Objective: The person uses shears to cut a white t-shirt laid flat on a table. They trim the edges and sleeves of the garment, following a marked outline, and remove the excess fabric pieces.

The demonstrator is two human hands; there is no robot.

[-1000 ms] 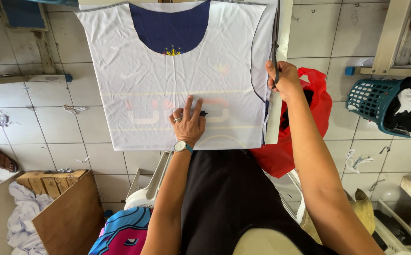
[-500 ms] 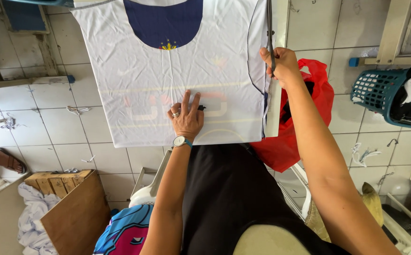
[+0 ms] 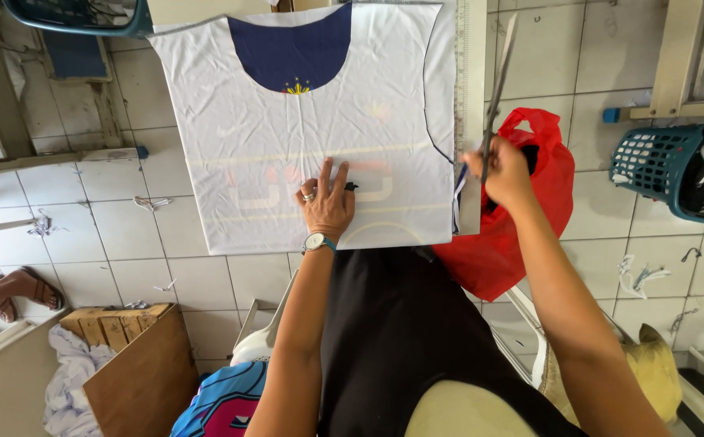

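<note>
A: How is the white jersey panel [image 3: 287, 146] kept still on the board?

B: It is pinned flat under the spread left hand [image 3: 329, 206]; scissors [image 3: 494, 97], gripped in the right hand [image 3: 504, 171], are best guided close along its right edge.

White jersey panel [image 3: 287, 146], navy neck patch [image 3: 291, 53]; red plastic bag [image 3: 522, 218]; teal laundry basket [image 3: 651, 166].
</note>
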